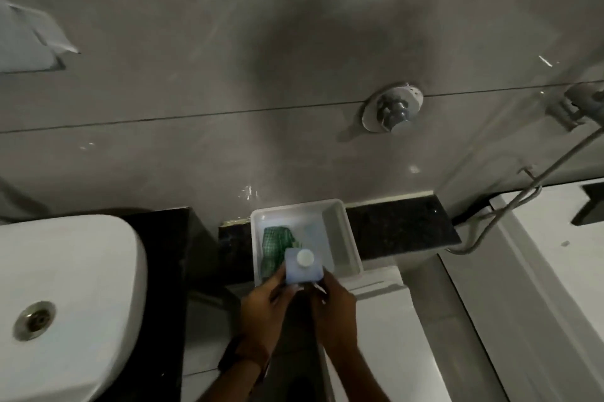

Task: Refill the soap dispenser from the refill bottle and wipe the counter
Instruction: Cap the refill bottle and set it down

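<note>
A pale blue refill bottle [302, 269] with a round white cap [305, 257] is held upright over the front edge of a white plastic tray [340, 235]. My left hand [264, 307] grips its left side and my right hand [333, 307] grips its right side from below. Inside the tray lies a green checked cloth [276, 246]. The tray sits on a dark stone counter ledge [398, 225] against the wall. No soap dispenser is visible.
A white basin [65, 274] with a metal drain [34, 320] sits at the left on black counter. A chrome wall valve [392, 110] is above the tray. A metal hose [510, 205] hangs at the right beside white fixtures.
</note>
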